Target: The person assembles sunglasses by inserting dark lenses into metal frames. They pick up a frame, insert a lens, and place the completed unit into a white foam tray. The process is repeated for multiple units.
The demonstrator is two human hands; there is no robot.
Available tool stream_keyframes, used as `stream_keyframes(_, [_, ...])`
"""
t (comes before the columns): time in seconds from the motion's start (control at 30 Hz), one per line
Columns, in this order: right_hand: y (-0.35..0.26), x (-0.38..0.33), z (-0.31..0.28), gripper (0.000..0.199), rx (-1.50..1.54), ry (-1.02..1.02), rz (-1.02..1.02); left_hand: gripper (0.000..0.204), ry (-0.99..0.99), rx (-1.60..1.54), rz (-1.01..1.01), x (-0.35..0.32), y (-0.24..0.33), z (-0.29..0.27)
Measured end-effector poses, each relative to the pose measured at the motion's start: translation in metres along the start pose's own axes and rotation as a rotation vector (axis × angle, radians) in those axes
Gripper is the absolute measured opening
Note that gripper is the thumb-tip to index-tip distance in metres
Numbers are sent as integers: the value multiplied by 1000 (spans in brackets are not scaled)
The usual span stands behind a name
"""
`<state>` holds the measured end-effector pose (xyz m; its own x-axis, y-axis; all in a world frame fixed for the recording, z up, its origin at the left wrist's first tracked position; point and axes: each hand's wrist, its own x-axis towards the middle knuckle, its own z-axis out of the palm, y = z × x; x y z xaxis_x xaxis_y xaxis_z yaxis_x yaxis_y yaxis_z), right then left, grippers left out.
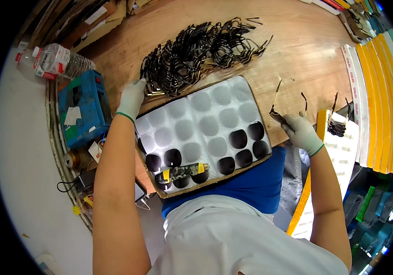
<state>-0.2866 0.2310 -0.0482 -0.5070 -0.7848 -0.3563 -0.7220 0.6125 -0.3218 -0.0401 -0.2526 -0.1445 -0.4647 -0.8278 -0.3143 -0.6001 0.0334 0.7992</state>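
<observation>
A long heap of black-and-gold eyeglass frames (196, 55) lies nested together on the wooden table. At its near left end, my left hand (132, 97), in a white glove with a green cuff, has its fingers closed at the edge of one frame. My gloved right hand (302, 133) grips a pair of glasses (277, 117) to the right, its thin temples pointing up and away. Between my hands a shallow cardboard box (251, 87) with a white moulded liner tilts against my lap. Several dark lenses (238, 139) sit in its nearer pockets. A yellow-and-camouflage cylindrical tool (182, 172) rests across the left ones.
Left of the box stand a blue machine (84, 110) and plastic bottles (56, 62). To the right, a white tray (338, 156) with a yellow edge carries more glasses (337, 128). Beyond it is a stack of yellow and white trays (379, 101). Cardboard (100, 23) lines the far left.
</observation>
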Motion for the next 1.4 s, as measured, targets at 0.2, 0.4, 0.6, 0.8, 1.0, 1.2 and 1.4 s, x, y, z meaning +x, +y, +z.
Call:
stream_keyframes(0.2, [-24, 13, 19, 42, -143, 277, 1, 31, 49, -623, -224, -10, 28, -38])
stream_keyframes(0.4, [-249, 33, 63, 24, 207, 208, -444, 42, 291, -687, -205, -34, 55, -63])
stream_keyframes(0.6, [-359, 41, 114, 39, -96, -36, -370, 19, 299, -530, 191, -150, 90, -104])
stream_keyframes(0.8, [-372, 40, 123, 31, -119, 3, -333, 19, 196, 221, 678, -317, 1, -128])
stream_keyframes(1.0, [-327, 14, 93, 23, 222, -89, -584, 24, -27, -90, 604, -394, 14, -92])
stream_keyframes(1.2, [-246, -95, 41, 21, 484, 136, -551, 19, -188, -292, 558, -411, 18, -74])
stream_keyframes(1.4, [-244, -164, 56, 32, 1362, 204, -353, 25, -372, -260, 625, -402, 37, -42])
